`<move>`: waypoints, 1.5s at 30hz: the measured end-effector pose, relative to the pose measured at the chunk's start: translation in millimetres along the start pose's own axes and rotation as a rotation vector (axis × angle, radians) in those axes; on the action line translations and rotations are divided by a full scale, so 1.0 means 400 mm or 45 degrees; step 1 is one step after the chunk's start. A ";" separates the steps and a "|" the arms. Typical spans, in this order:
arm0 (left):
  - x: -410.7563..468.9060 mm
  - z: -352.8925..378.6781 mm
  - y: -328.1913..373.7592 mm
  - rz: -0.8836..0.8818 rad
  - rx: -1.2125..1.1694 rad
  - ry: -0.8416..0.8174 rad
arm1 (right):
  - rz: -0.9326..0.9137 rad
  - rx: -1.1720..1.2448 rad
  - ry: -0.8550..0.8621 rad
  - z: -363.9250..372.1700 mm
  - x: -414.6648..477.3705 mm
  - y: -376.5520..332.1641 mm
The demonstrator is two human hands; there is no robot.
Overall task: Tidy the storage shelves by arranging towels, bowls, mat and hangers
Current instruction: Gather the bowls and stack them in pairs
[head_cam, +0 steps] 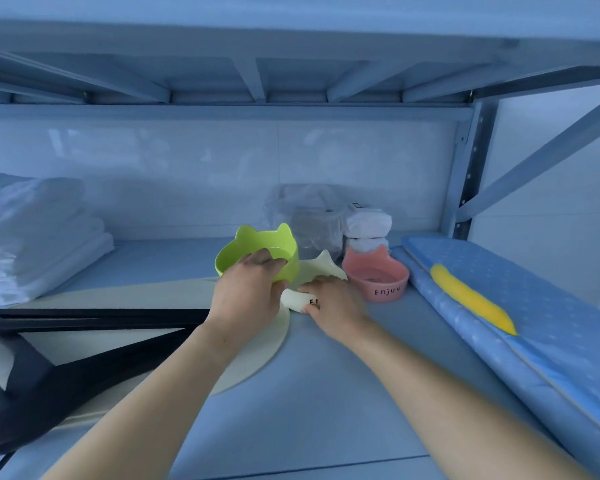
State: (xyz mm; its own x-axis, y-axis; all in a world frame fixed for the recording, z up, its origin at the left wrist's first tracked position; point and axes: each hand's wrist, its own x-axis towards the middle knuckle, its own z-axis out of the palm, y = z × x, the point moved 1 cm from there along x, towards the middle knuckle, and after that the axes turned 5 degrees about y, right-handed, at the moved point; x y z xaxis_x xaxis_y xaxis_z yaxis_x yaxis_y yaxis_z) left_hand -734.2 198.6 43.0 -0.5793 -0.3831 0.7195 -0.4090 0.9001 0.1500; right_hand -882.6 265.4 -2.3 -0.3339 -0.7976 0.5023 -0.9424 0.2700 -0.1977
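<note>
My left hand (pixel 248 292) grips the near rim of a green cat-eared bowl (pixel 257 249), which is tilted and lifted a little off the shelf. My right hand (pixel 333 303) holds a white cat-eared bowl (pixel 321 266) beside it, fingers curled over its near side. A pink cat-eared bowl (pixel 376 278) marked "Enjoy" stands upright just right of them. A cream round-edged mat (pixel 250 368) lies flat under my left forearm. Black hangers (pixel 84 318) lie across the mat at the left. Folded white towels (pixel 39 233) are stacked at the far left.
A blue padded board (pixel 520 306) with a yellow strip lies along the shelf's right side. Clear plastic bags (pixel 309 220) and white wrapped packs (pixel 368 223) stand at the back behind the bowls. The upper shelf's underside hangs overhead; a steel upright (pixel 465 178) stands at the right.
</note>
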 end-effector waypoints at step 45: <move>-0.063 0.051 0.028 0.189 -0.043 0.057 | 0.399 -0.082 0.034 -0.028 -0.036 0.113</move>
State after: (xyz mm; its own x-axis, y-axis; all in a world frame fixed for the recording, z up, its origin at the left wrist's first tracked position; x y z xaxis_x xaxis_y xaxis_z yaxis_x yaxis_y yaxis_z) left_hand -738.4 214.0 12.8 -0.5994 -0.2364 0.7648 -0.2967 0.9529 0.0620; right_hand -920.7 294.9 -9.0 -0.6080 -0.6559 0.4474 -0.7926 0.5349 -0.2928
